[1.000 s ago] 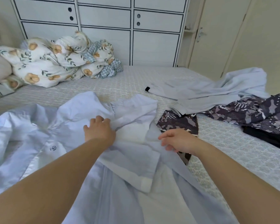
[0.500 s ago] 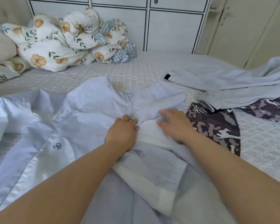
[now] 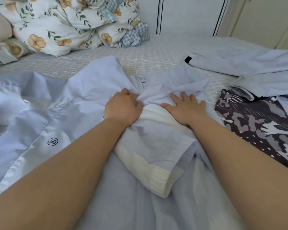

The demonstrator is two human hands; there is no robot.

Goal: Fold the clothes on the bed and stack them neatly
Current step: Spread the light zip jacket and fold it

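The jacket (image 3: 83,103) lies spread and rumpled over the near half of the bed (image 3: 156,52), under both forearms. The left hand (image 3: 122,107) has its fingers curled into a bunch of the pale blue cloth near the collar, gripping it. The right hand (image 3: 186,108) lies just beside it with fingers straight and spread, pressing flat on the cloth and holding nothing.

The fabric looks thin, light and limp, probably a little slick (it creases sharply and puckers where gripped), so it should slide easily over the bed and will not hold a fold unless smoothed down. The ribbed cuff (image 3: 158,185), nearer the person than both hands, looks thicker and should give a firmer hold. Seams, hem and shoulder edges seem the best places to pinch, since a handful from the middle only bunches.

Beyond the right hand, well apart, lies a second pale garment (image 3: 256,67), and just right of that hand a camouflage piece (image 3: 256,123); neither looks folded yet.
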